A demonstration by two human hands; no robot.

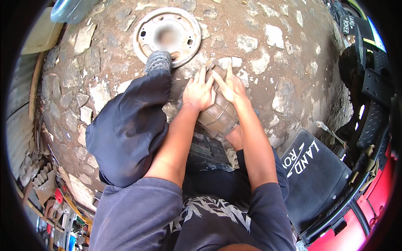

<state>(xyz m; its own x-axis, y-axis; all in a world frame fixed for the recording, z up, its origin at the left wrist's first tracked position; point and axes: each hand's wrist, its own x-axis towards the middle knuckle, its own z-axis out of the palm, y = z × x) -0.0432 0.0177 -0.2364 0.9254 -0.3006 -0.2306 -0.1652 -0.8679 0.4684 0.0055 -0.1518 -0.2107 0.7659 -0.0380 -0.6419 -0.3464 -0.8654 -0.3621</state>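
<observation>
The left hand [200, 93] and right hand [231, 87] lie open-fingered on the brown case [215, 119] between the legs [130, 121], perhaps keeping it steady (a round plate [182, 31] lies ahead).

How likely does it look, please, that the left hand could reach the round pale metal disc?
Probably yes: the disc lies ahead and to the left of the left hand, its right rim uncovered; the shoe hides only part of its near edge.
</observation>
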